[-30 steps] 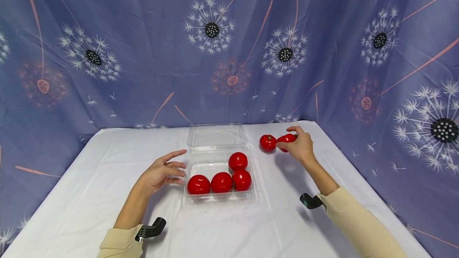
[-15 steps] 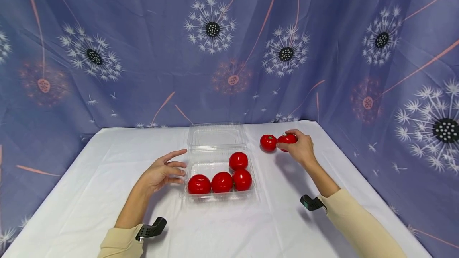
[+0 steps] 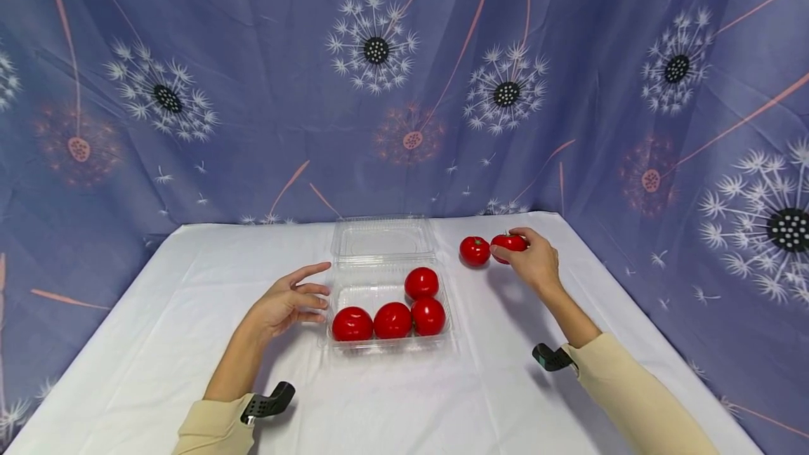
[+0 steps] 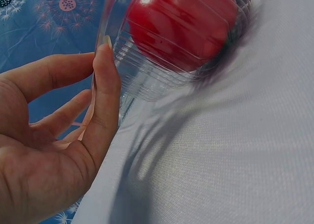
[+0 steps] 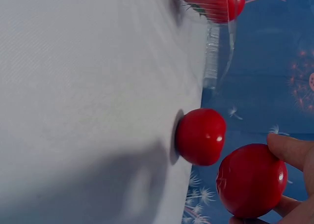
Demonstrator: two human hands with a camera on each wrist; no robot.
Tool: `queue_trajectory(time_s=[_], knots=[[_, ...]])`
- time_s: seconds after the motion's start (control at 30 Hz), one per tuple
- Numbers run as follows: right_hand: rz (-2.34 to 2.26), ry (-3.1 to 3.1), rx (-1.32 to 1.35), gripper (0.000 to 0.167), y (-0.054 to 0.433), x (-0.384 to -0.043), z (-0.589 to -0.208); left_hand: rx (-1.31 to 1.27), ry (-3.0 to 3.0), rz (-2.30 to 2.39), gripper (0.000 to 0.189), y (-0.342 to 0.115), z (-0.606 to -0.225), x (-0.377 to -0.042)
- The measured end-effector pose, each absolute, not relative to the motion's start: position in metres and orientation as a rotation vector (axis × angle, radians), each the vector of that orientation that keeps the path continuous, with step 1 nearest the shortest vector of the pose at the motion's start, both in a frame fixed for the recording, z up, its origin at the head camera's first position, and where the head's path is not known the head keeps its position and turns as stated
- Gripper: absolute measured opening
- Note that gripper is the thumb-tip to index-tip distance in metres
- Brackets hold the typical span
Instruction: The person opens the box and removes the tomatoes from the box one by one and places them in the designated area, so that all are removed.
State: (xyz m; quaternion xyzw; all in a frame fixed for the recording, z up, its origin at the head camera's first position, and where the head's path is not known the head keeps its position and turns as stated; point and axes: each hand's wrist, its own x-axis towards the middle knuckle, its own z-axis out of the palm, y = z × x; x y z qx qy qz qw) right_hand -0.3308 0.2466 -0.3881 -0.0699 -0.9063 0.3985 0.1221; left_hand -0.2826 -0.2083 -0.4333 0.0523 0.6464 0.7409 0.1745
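My right hand (image 3: 534, 258) pinches a red tomato (image 3: 508, 244) between thumb and fingers at the back right. In the right wrist view this tomato (image 5: 252, 181) appears raised off the white cloth, close to a second tomato (image 5: 201, 136) that rests there. My left hand (image 3: 284, 306) is beside a clear plastic clamshell box (image 3: 373, 295), fingers loosely extended, fingertips right at its left rim. Its lid (image 3: 382, 239) lies back, open. Inside, a front row of tomatoes (image 3: 392, 320) spans the box, with one more tomato (image 3: 421, 283) behind the right one.
White cloth (image 3: 404, 406) covers the table, and a blue dandelion-print curtain (image 3: 265, 90) hangs along its back and sides. Dark wrist cameras (image 3: 268, 402) stick out from both sleeves. The loose tomato (image 3: 475, 251) sits to the right of the lid.
My right fingers have settled around the tomato, and it has risen slightly, its green stem now upright. The left hand and the box have stayed in place.
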Motion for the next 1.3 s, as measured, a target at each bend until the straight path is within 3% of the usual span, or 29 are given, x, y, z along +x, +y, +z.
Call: queue_trajectory(time_s=[0.53, 1.3], knots=[[1.179, -2.651, -0.273, 0.067, 0.257, -0.345, -0.405, 0.162, 1.805, 2.121, 0.082, -0.209, -0.429, -0.281], [1.099, -2.592, -0.386, 0.066, 0.259, -0.376, -0.442, 0.170, 1.791, 2.119, 0.081, -0.211, -0.432, -0.281]])
